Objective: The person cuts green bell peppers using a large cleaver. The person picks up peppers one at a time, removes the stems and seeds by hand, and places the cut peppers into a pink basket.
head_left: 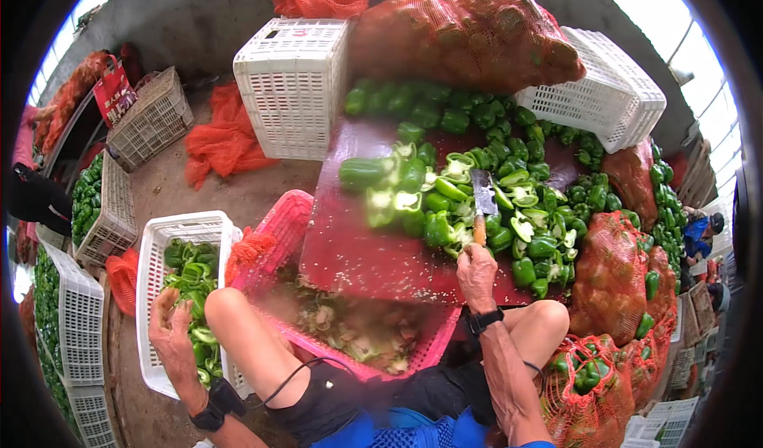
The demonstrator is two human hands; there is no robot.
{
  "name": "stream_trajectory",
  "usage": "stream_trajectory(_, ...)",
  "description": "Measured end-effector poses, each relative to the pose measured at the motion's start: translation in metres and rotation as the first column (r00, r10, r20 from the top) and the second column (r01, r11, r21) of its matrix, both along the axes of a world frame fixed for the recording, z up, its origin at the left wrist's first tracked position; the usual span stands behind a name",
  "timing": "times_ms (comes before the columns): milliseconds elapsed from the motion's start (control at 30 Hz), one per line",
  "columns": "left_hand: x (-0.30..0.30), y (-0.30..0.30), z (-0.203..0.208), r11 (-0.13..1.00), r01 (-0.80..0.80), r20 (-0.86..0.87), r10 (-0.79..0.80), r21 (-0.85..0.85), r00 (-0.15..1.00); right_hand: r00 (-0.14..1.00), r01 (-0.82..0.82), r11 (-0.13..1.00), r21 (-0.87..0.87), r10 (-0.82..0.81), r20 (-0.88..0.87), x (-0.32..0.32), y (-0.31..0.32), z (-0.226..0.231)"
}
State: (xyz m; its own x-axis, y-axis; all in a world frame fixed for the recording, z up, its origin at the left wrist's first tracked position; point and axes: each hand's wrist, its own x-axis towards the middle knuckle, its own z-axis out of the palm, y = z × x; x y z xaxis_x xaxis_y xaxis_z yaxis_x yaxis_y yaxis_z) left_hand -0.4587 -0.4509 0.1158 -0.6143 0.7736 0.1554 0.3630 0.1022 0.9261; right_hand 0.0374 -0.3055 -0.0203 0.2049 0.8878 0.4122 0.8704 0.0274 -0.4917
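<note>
My right hand (477, 275) is closed around the wooden handle of a cleaver (484, 193). Its broad blade points away from me and lies over cut green peppers (520, 229) on a red board (373, 261). Whole and halved peppers are heaped across the board's far and right parts. To the left, my left hand (170, 333) is over a white crate (145, 305) of cut pepper pieces (195, 269); its fingers are apart and nothing shows in them. Between my legs, under the board's near edge, a pink basket (278, 224) contains pale and green trimmings.
Behind the board stand a white crate (290, 82), a full red mesh sack (469, 38) and a tilted white crate (596, 90). More pepper sacks (608, 277) crowd the right. Pepper-filled crates (79, 321) line the far left; red netting (226, 142) lies on the floor.
</note>
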Motion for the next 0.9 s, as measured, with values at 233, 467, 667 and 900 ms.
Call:
stream_trajectory(233,0.138,0.019,-0.005,0.845,0.499,0.454,-0.527,0.190,0.719,0.987,0.128,0.985,-0.119,-0.114,0.115,-0.041,0.023,0.023)
stream_trajectory(467,0.199,0.022,-0.070,0.692,0.720,0.649,-0.573,0.056,0.500,0.958,-0.089,0.992,-0.085,0.109,0.267,-0.062,0.025,0.008)
stream_trajectory(667,0.215,0.049,-0.139,0.764,0.644,0.895,-0.264,-0.033,0.359,0.956,-0.187,0.981,-0.057,0.195,0.219,-0.068,-0.005,0.019)
stream_trajectory(900,0.246,0.070,-0.123,0.884,0.439,0.986,-0.128,0.160,-0.102,0.886,-0.462,0.854,0.240,0.433,0.167,-0.111,-0.065,0.042)
